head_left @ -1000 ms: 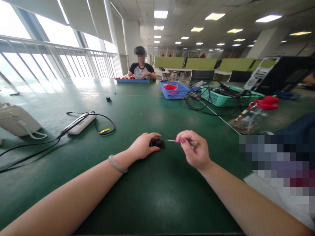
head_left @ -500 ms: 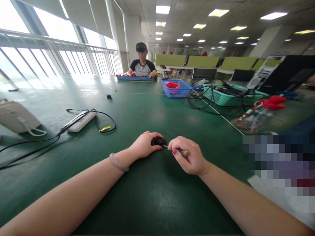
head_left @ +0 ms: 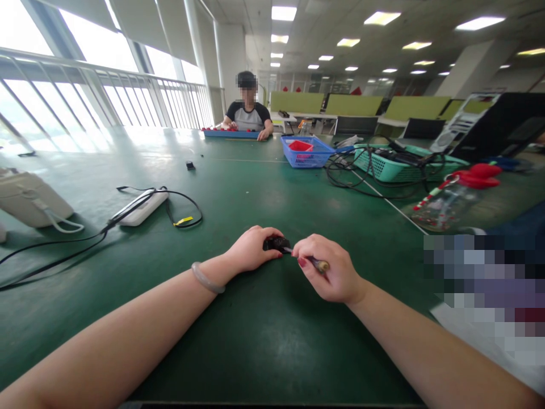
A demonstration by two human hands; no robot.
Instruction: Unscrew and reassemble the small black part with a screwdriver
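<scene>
On the green table (head_left: 221, 341), my left hand (head_left: 252, 249) is closed around a small black part (head_left: 277, 245), its thumb and fingers pressing on either side. The part's exact kind does not show. My right hand (head_left: 326, 267) grips a screwdriver (head_left: 322, 265), whose rounded yellowish handle end sticks out of the palm side. Its thin metal shaft points left, and the tip meets the right end of the black part. Fingers hide most of the handle.
A white device (head_left: 145, 208) with black cables lies at left, near a beige case (head_left: 32, 196). A blue basket (head_left: 306, 159), a green basket (head_left: 374, 165) and a red-lidded bottle (head_left: 447, 204) stand at right. Across the table sits a person (head_left: 247, 116) behind a blue tray (head_left: 230, 134).
Both hands keep their hold, with the screwdriver tip still at the black part. The whole view has shifted slightly. The far person's hands have moved a little.
</scene>
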